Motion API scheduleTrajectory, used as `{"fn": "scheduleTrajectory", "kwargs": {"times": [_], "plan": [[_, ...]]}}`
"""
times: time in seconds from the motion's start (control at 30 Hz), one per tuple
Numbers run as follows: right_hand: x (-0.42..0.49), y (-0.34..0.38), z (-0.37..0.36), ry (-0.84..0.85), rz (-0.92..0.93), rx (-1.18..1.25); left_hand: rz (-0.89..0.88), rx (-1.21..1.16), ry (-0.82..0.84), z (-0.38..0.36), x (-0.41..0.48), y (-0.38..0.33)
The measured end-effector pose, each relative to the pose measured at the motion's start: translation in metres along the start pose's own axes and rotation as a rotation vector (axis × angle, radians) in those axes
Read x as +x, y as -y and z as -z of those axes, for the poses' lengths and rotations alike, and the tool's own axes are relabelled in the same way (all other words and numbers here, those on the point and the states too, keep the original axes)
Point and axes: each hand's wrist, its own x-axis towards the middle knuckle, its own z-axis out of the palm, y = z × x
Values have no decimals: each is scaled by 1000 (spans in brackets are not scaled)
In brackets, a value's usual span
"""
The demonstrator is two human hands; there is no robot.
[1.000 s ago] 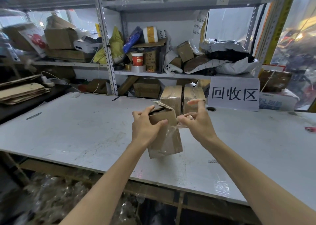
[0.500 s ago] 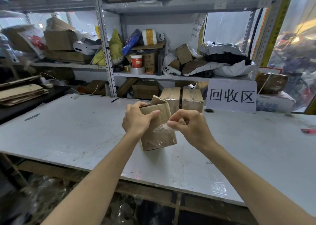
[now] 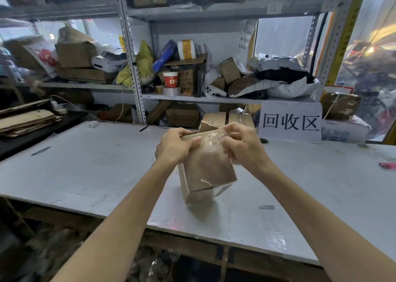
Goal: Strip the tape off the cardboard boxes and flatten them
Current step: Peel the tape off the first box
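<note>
A small brown cardboard box [image 3: 209, 170] stands tilted on the white table [image 3: 85, 164], its top flaps partly open. My left hand [image 3: 174, 146] grips the box's upper left edge, thumb on the front face. My right hand [image 3: 242, 145] pinches crumpled clear tape [image 3: 213, 139] at the box's upper right. More clear tape clings to the front face and lower corner. Two taped boxes [image 3: 215, 119] stand side by side behind, mostly hidden by my hands.
A white sign with black characters [image 3: 290, 122] leans at the table's back right. Cluttered metal shelves [image 3: 132, 67] rise behind. Flattened cardboard [image 3: 25, 122] is stacked on a dark surface at left. A pink object [image 3: 387, 165] lies at the far right edge.
My right hand has moved from the box's side up to its top right corner, gathering the tape. The box has tipped slightly, and my left hand keeps its hold.
</note>
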Motion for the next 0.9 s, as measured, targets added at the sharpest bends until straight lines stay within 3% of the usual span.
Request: {"fn": "scheduleTrajectory", "kwargs": {"times": [0.13, 0.23, 0.33, 0.47, 0.57, 0.73, 0.9], "plan": [[3, -2, 5, 18, -86, 31, 27, 17, -8, 0, 2, 7], [1, -8, 1, -123, -44, -249, -82, -152, 62, -10, -2, 11], [-3, -9, -5, -221, 88, -476, -158, -280, 191, -15, -9, 16], [-4, -7, -18, -151, 257, -550, -159, -466, 457, -7, -12, 28], [0, -7, -25, -82, 269, -531, -203, -330, 589, -2, -15, 33], [1, -9, -16, 72, 245, -578, -366, -24, 507, 3, -12, 44], [-8, -12, -12, 12, 329, -578, -482, -89, 321, -4, -16, 55]]}}
